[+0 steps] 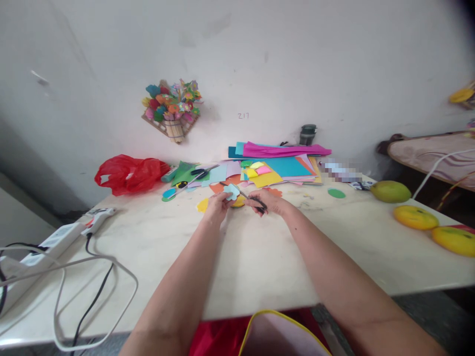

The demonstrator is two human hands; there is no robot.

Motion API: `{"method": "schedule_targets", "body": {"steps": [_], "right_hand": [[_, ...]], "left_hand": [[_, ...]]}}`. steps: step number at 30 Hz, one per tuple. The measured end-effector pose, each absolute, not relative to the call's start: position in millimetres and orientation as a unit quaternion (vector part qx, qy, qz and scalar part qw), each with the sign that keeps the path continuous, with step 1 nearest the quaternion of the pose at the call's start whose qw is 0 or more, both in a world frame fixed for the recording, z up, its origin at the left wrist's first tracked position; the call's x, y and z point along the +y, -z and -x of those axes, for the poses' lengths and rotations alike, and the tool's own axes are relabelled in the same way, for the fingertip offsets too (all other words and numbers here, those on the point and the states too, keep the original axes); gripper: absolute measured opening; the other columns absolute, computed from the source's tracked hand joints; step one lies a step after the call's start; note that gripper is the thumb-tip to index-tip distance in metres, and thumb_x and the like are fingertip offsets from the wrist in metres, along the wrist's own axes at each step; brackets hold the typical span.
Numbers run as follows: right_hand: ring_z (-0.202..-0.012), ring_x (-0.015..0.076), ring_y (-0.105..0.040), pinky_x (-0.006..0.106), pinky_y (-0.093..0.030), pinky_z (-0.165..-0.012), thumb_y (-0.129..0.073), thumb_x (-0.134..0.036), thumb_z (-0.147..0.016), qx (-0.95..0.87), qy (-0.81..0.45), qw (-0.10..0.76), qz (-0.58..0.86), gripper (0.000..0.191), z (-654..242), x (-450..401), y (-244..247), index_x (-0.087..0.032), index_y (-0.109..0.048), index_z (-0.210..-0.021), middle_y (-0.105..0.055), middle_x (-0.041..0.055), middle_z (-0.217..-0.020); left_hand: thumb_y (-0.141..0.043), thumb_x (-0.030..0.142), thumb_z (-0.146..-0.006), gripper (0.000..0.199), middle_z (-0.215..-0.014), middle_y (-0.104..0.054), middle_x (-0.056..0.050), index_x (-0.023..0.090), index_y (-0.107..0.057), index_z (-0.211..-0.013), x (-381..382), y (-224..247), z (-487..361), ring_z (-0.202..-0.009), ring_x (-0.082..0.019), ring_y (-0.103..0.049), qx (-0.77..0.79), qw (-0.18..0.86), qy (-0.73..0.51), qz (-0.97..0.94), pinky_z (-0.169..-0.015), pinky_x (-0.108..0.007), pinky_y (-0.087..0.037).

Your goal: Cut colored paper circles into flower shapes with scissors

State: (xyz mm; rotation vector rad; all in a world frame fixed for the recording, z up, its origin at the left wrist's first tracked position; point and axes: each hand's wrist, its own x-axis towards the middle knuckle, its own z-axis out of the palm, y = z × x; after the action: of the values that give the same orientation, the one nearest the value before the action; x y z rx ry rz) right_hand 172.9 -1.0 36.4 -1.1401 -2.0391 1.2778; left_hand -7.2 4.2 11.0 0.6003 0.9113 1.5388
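My left hand [218, 203] is closed on a light blue scalloped paper flower [231, 192], held just above the table. My right hand [267, 201] has its fingers round the dark handles of a pair of scissors [261, 204]. The scissors' blades point left and lie against or behind the right side of the blue flower; whether they touch it is unclear. Below the flower lies a yellow paper piece [238, 201], partly hidden. Orange paper [275, 192] is behind my right hand, and another yellow piece [202, 205] lies left of my left hand.
Coloured sheets [293, 167] are stacked at the back of the white table [256, 267]. A second pair of scissors [200, 173] and a red plastic bag [129, 174] lie back left. Cables and a power strip [61, 237] are at left, several mangoes [415, 217] at right.
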Motion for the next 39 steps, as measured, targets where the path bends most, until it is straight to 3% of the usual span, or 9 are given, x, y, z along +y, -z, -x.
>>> {"method": "schedule_targets", "body": {"steps": [19, 32, 39], "right_hand": [[-0.035, 0.0066, -0.049, 0.016, -0.025, -0.030, -0.066, -0.042, -0.072, -0.752, -0.464, 0.237, 0.403, 0.029, -177.9, 6.9, -29.9, -0.015, -0.054, -0.071, -0.053, -0.0041, -0.048], [-0.034, 0.0072, -0.048, 0.017, -0.028, -0.031, -0.070, -0.037, -0.070, -0.730, -0.472, 0.285, 0.404, 0.028, -169.7, 5.1, -27.7, -0.016, -0.053, -0.068, -0.054, -0.0036, -0.047], [-0.036, 0.0075, -0.050, 0.017, -0.028, -0.030, -0.064, -0.041, -0.075, -0.701, -0.523, 0.333, 0.352, 0.030, -165.1, 8.6, -18.2, -0.016, -0.050, -0.067, -0.056, -0.0022, -0.050]], "left_hand": [[-0.058, 0.000, -0.065, 0.011, -0.070, -0.067, -0.008, 0.008, -0.061, -0.072, -0.6, -16.0, 10.7, -0.063, -0.018, -0.067, 0.397, 0.615, -0.631, -0.259, -0.048, -0.021, -0.053], [-0.060, 0.002, -0.062, 0.012, -0.072, -0.068, -0.010, 0.008, -0.062, -0.072, 2.1, -12.5, 3.0, -0.069, -0.020, -0.068, 0.370, 0.610, -0.654, -0.250, -0.056, -0.024, -0.055], [-0.059, 0.002, -0.063, 0.008, -0.061, -0.064, -0.007, 0.009, -0.059, -0.066, -2.8, -20.1, -11.1, -0.055, -0.014, -0.063, 0.374, 0.583, -0.695, -0.195, -0.052, -0.022, -0.054]]}}
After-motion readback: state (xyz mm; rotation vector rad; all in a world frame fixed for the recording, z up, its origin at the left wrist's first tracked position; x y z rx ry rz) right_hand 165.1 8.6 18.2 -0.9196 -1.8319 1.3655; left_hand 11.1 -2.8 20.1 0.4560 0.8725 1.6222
